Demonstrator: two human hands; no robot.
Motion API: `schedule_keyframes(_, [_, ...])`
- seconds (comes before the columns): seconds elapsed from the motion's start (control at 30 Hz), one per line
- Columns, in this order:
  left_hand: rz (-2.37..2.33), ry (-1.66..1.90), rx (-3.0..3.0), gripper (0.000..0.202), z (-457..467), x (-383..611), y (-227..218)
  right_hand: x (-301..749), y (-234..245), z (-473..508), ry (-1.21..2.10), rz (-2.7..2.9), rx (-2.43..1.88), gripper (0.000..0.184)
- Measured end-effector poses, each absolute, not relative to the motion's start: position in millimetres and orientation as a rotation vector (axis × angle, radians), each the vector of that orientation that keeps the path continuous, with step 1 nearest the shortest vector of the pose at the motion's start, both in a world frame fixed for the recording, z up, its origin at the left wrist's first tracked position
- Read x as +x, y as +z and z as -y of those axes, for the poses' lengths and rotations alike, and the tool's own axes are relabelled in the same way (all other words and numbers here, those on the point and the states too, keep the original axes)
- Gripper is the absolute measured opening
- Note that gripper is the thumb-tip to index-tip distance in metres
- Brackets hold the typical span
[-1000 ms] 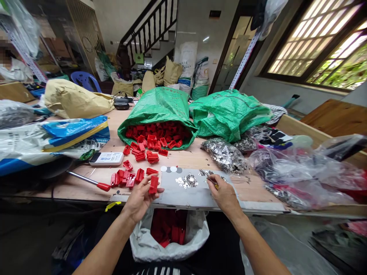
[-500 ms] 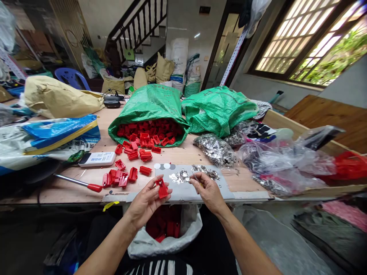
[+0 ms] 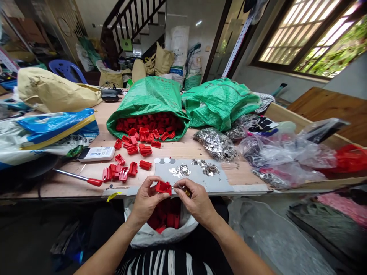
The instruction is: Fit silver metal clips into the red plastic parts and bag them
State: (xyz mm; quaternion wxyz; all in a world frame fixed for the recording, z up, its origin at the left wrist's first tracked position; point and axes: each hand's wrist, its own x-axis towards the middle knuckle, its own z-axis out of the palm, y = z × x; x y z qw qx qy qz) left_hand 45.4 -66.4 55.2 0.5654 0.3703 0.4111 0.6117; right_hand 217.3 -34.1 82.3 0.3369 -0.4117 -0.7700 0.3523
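My left hand grips a hollow red plastic housing between thumb and fingers, its open side facing up. In my right hand is a small screwdriver-like tool with a dark and yellow handle. Its thin tip points left, close to the right end of the housing; whether it touches cannot be made out. Beyond my hands, small silvery metal pieces lie on a grey mat, with a second pile to their right. Below my hands, a white sack holds more red housings.
Loose red housings lie to the left, by a red-handled metal rod and a white box-like device. A green sack spills red housings. Bagged metal pieces and clear plastic bags lie to the right.
My hands have come together. The left has turned the red housing from upright to lying sideways, and the right has moved left with the tool to the housing's edge.
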Motion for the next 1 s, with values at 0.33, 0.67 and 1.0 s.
schedule_keyframes(0.33, [-1.314, 1.450, 1.349, 0.033, 76, 46, 47, 213, 73, 39, 0.811, 2.104, -1.038, 0.007])
schedule_keyframes(0.67, [-1.221, 1.537, 1.111, 0.034, 82, 56, 47, 216, 71, 37, 1.242, 1.911, -0.985, 0.019])
schedule_keyframes(1.0, [-1.230, 1.535, 1.131, 0.036, 87, 54, 43, 223, 62, 30, 1.467, 1.685, -0.972, 0.026])
